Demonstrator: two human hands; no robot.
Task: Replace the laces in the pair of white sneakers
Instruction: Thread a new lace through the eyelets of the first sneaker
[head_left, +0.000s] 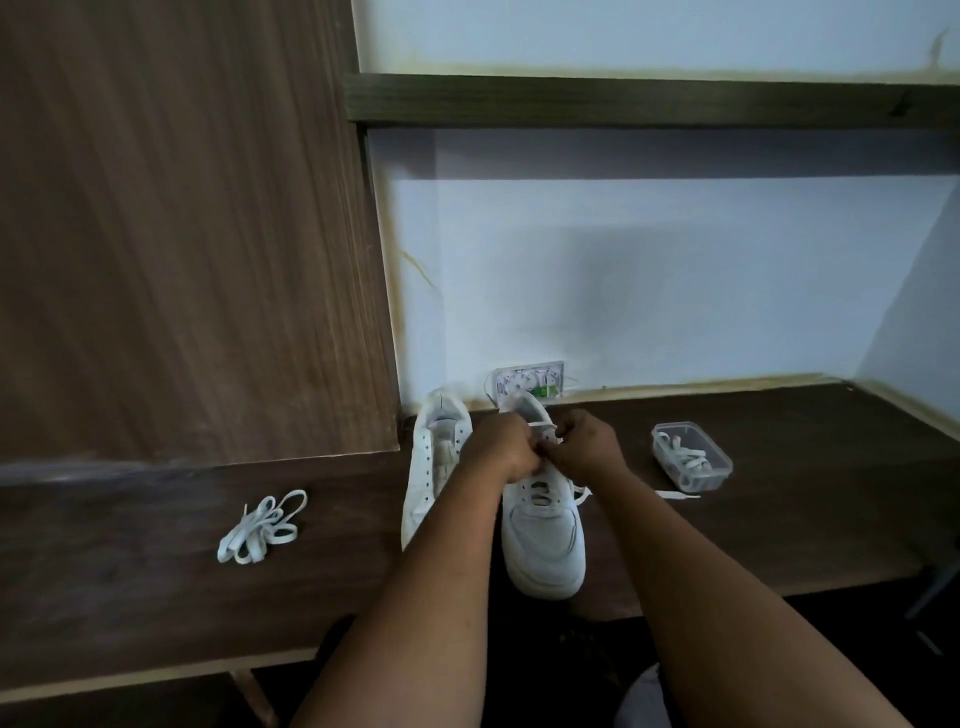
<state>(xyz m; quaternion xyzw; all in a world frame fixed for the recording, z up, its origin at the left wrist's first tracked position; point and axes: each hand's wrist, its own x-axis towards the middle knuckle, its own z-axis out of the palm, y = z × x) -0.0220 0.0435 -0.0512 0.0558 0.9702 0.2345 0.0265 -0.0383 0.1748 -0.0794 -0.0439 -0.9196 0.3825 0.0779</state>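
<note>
Dim, cool indoor light; the pale wall (649, 270) carries a soft broad shadow below the shelf (649, 101), and a fainter grey patch near its middle; the wood panel (182, 234) at left is smeared with blur; wide-angle bending tilts straight edges outward; the counter (779, 519) reads dark, without glare.

The desk (156, 561) is dark wood with a smooth, slightly shiny top. The tall panel (182, 234) is brown wood with fine lines in it. The two sneakers (545, 540) look like smooth white leather, not shiny. The loose laces (262, 530) are flat white cloth. The little box (693, 457) is clear plastic. The wall (649, 270) is matt painted white.
</note>
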